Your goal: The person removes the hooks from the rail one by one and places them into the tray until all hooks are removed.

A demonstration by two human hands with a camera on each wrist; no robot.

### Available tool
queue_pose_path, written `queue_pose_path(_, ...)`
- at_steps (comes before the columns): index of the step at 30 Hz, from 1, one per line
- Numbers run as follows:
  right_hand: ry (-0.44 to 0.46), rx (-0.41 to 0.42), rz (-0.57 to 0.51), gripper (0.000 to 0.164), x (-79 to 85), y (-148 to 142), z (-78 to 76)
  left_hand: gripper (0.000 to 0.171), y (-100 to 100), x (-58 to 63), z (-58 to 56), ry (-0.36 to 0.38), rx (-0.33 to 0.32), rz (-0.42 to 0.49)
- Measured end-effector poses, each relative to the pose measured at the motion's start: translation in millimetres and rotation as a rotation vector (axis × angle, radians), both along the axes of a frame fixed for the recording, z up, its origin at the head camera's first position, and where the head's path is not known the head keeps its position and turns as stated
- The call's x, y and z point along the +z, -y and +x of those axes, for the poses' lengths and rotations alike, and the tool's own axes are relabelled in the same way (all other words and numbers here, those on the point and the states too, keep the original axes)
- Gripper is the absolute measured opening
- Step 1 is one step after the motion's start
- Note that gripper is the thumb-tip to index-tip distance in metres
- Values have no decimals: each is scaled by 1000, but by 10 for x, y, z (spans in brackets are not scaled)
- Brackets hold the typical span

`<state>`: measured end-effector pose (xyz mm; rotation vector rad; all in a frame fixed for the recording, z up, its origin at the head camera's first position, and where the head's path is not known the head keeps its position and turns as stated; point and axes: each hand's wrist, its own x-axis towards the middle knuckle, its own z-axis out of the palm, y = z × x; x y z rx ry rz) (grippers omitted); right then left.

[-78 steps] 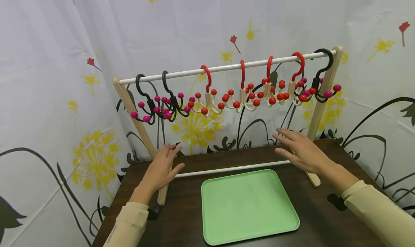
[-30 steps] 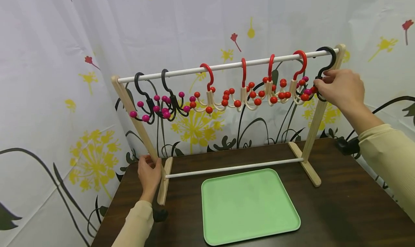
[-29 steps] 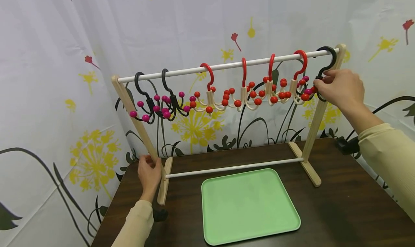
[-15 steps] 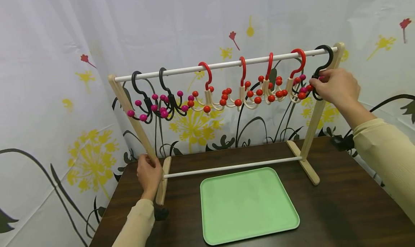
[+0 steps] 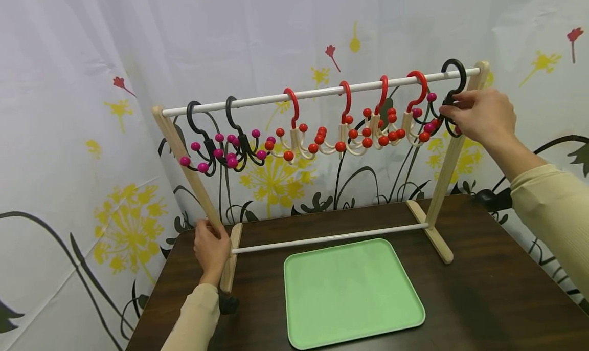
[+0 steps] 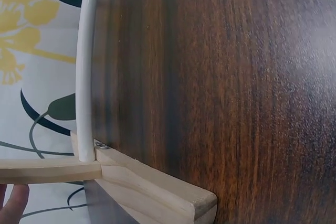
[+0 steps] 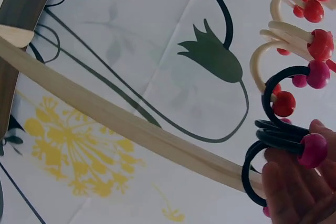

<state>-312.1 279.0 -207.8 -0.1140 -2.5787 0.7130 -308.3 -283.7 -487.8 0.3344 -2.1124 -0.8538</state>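
Lifted a touch and slid leftward since half a second ago, that end black hanger [image 5: 462, 80] now has its hook's crown standing above the white rail [image 5: 317, 92], upper right of the head view. The right hand [image 5: 485, 116] pinches it just below the hook, a narrow grip; lower left, the left hand [image 5: 211, 248] is curled round the wooden post [image 5: 190, 174]. Red-hooked hangers [image 5: 343, 133] hang mid-rail, and a green tray [image 5: 354, 289] lies on the bench [image 5: 483, 289], bottom centre.

From the left wrist, fingertips [image 6: 14, 203] show at lower left, against the post. From the right wrist, fingers at lower right close about the hanger's arms, beside a magenta bead [image 7: 314, 150].
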Motion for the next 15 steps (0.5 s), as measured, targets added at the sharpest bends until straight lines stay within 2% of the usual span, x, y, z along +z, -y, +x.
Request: queue_pose_path(15, -233, 65, 139, 33, 28, 58, 40, 20, -47, 13, -16, 21, 2, 6)
